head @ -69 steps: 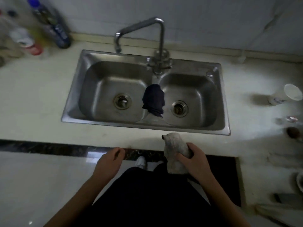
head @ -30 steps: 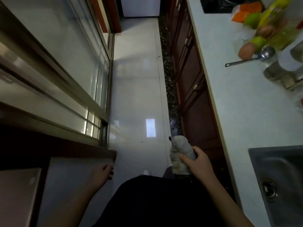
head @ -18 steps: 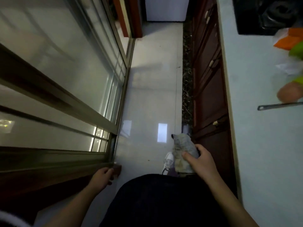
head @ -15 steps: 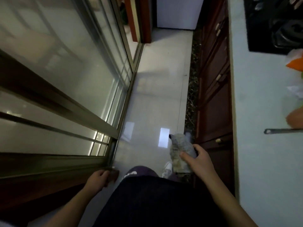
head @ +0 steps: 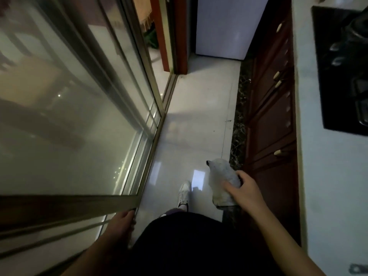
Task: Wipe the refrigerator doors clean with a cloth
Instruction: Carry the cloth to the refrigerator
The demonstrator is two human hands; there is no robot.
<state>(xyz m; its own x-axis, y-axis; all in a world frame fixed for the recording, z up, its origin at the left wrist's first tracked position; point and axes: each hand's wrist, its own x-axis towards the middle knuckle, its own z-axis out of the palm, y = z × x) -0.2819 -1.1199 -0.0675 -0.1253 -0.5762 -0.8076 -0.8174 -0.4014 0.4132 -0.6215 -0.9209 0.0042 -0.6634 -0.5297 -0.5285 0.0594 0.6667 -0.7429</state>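
right hand (head: 246, 191): fingers gripping bunched grey cloth (head: 222, 180), held above tiled floor (head: 195, 126) beside brown cabinets (head: 272, 116) | left hand (head: 121, 224): fingers loosely curled, empty, by sliding glass door (head: 69, 116) frame | white refrigerator (head: 225, 26): far end of floor, well apart from cloth

The pale, glossy tiled floor (head: 199, 116) runs as a narrow aisle between a glass sliding door (head: 79, 116) and dark wooden cabinets (head: 272, 116). A white shoe (head: 184, 193) stands on it, and a white refrigerator (head: 225, 26) at its far end. The light table (head: 328, 166) carries a black cooktop (head: 342, 66).
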